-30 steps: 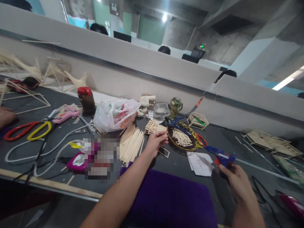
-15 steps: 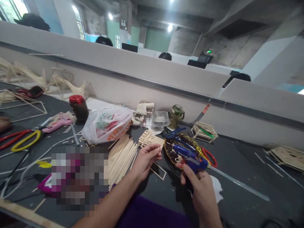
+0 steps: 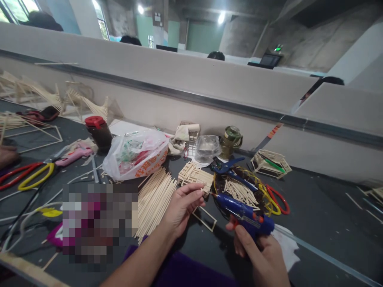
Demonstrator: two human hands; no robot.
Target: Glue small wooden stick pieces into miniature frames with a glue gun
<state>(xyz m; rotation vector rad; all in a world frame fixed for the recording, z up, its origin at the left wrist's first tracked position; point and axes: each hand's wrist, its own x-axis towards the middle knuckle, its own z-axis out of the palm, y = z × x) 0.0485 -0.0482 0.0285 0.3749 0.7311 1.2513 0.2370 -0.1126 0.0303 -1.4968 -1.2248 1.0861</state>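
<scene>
My right hand (image 3: 257, 247) is wrapped round the handle of a blue hot glue gun (image 3: 239, 209), a long clear glue stick (image 3: 323, 251) trailing from its back. The gun's nozzle points left, close to the fingertips of my left hand (image 3: 184, 207). Those fingers pinch a small piece of wooden stick (image 3: 204, 189), mostly hidden by them. Behind my left hand lies a small wooden stick structure (image 3: 191, 174). A thin rectangular stick frame (image 3: 206, 220) rests on the desk below. Short cut sticks (image 3: 241, 192) fill a dark basket behind the glue gun.
Long wooden sticks (image 3: 157, 199) lie left of my hand, beside a white plastic bag (image 3: 136, 155). Blue cutters (image 3: 230, 167) and red-yellow scissors (image 3: 277, 199) lie by the basket. A red-lidded bottle (image 3: 98, 133) and green jug (image 3: 231, 141) stand further back. Another person's hand (image 3: 7, 157) shows at left.
The glue gun has turned and come nearer, so its nozzle now meets my left fingertips. More of the short sticks in the basket shows. The view has shifted slightly.
</scene>
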